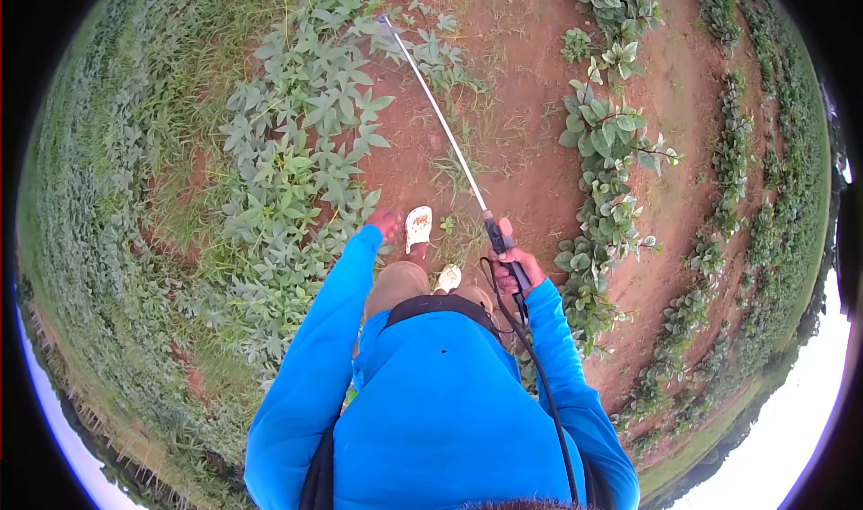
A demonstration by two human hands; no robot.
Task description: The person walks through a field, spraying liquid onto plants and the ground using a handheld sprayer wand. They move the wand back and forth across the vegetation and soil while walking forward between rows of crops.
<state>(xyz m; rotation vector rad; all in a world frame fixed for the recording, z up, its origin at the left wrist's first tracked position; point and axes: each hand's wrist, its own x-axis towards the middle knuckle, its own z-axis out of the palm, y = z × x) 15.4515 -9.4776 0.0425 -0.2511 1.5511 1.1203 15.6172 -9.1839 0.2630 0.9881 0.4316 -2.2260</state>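
My right hand (521, 269) is wrapped round the black handle of a sprayer wand (440, 119). Its long, pale tube points forward and a little left, and the nozzle (383, 18) hangs over the leafy row. From the handle a black hose (539, 371) runs back along my right arm. My left hand (387, 223) hangs low at my left side, beside the leaves. It is small and blurred here, so its fingers do not show clearly, and I see no object in it.
Broad-lobed plants (288, 141) grow thickly on the left. On the right stands a row of rounder-leaved plants (611, 133), with more rows beyond. Reddish soil (526, 79) with grass tufts lies between. My feet wear white clogs (418, 227).
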